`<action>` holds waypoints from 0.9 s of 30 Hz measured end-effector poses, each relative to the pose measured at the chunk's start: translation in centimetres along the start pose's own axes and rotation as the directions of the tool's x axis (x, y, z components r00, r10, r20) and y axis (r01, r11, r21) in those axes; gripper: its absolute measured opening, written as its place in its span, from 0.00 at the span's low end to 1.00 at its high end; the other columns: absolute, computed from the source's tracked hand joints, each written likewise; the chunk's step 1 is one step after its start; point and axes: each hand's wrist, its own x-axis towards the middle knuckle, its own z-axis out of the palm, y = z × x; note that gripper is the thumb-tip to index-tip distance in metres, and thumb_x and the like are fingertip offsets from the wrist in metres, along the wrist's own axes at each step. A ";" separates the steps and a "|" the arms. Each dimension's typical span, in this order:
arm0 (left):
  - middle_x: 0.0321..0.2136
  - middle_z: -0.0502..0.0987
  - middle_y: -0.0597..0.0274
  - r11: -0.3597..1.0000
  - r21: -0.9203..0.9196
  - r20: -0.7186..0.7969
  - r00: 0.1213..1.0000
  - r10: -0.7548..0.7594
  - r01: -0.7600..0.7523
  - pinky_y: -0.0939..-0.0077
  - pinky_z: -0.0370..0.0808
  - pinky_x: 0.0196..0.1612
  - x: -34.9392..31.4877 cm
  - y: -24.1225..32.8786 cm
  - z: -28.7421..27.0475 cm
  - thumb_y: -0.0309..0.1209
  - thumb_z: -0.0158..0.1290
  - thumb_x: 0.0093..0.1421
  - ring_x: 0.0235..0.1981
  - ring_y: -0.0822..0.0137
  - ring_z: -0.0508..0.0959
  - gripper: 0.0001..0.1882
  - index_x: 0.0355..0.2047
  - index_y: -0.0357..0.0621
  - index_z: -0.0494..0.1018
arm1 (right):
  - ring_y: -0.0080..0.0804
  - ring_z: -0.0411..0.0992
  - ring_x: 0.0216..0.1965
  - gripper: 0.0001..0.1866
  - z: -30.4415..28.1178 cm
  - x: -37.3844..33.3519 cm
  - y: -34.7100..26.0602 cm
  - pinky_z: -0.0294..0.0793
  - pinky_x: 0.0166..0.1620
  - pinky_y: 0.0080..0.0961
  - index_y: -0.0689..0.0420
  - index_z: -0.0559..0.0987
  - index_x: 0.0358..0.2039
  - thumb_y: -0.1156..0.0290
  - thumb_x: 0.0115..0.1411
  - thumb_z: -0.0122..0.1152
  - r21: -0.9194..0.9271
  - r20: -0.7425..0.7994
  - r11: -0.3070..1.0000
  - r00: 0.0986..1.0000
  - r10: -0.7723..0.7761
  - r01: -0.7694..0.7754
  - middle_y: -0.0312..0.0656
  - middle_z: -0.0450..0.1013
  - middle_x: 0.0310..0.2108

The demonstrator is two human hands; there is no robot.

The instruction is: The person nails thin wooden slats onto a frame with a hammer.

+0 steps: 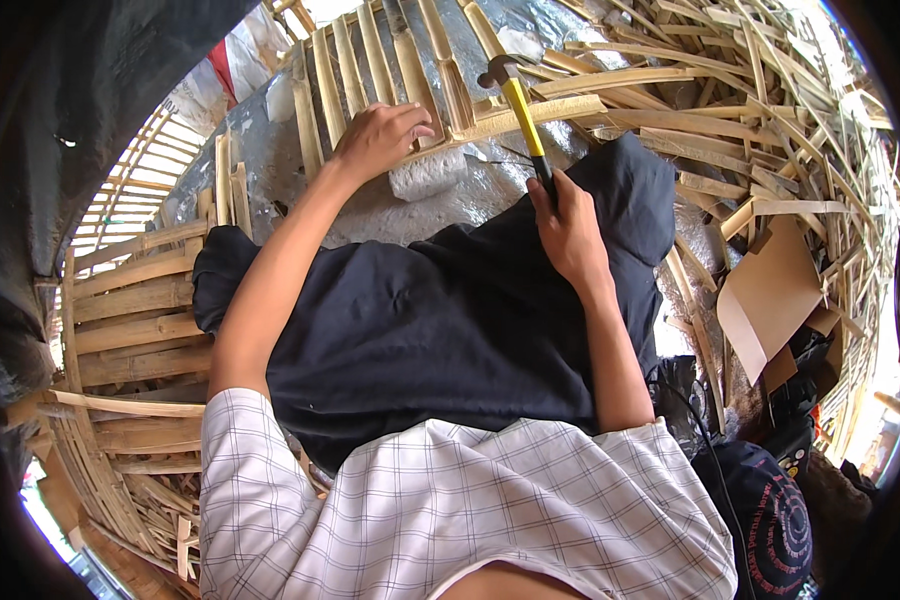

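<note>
My right hand (573, 228) is wrapped round the black grip of a claw hammer (520, 112) with a yellow handle. Its metal head is raised over a split-bamboo crosspiece (560, 108). My left hand (378, 140) rests at the near end of a row of upright bamboo slats (350, 72). Its fingers are curled together; whatever they may pinch is too small or hidden to make out. Just below the joint of slats and crosspiece sits a rough grey block (428, 176).
Loose split-bamboo strips (710, 125) are heaped at the far right. A slatted bamboo panel (135, 330) stands at my left. Brown cardboard (770, 295) and a dark cap (760, 520) lie to the right. Dark cloth (420, 330) covers my legs.
</note>
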 end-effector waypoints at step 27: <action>0.63 0.71 0.50 0.968 0.053 0.179 0.952 -0.250 0.244 0.54 0.69 0.66 -2.2 -0.2 0.2 0.50 0.70 0.53 0.64 0.50 0.72 0.41 0.64 0.47 0.69 | 0.69 0.72 0.32 0.18 -1.3 1.2 -2.9 0.69 0.36 0.59 0.66 0.71 0.35 0.61 0.71 0.56 -0.384 0.257 0.851 0.927 -0.274 0.358 0.64 0.73 0.24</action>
